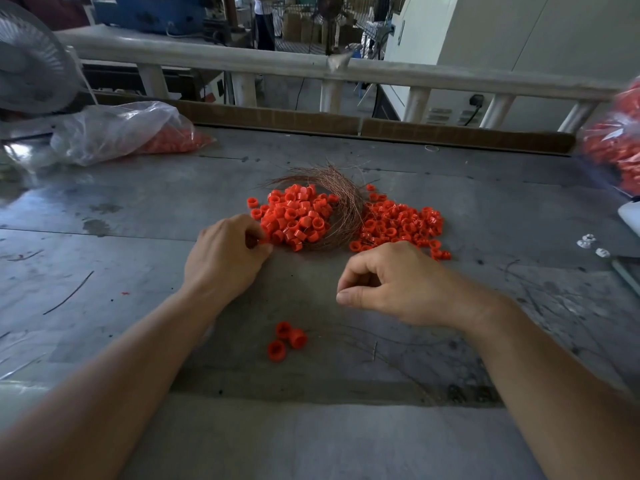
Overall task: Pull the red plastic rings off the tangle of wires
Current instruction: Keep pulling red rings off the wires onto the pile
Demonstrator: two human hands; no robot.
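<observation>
A tangle of thin copper-coloured wires [341, 199] curls across the grey table [138, 209]. Red plastic rings lie heaped on its left side [294, 216] and spread flat on its right side [398, 226]. My left hand [225, 258] sits at the left edge of the heap, its fingers curled and pinching a red ring [260, 241]. My right hand [401, 282] hovers near the table in front of the right pile, fingers curled, thumb against forefinger; whether a thin wire is between them is unclear. Three loose red rings [285, 336] lie between my forearms.
A clear plastic bag of red rings [121, 133] lies at the back left beside a fan [31, 60]. Another bag of red rings [616, 147] is at the right edge. A cardboard strip [311, 119] and a railing [277, 64] line the far side. Stray wires [69, 294] lie about.
</observation>
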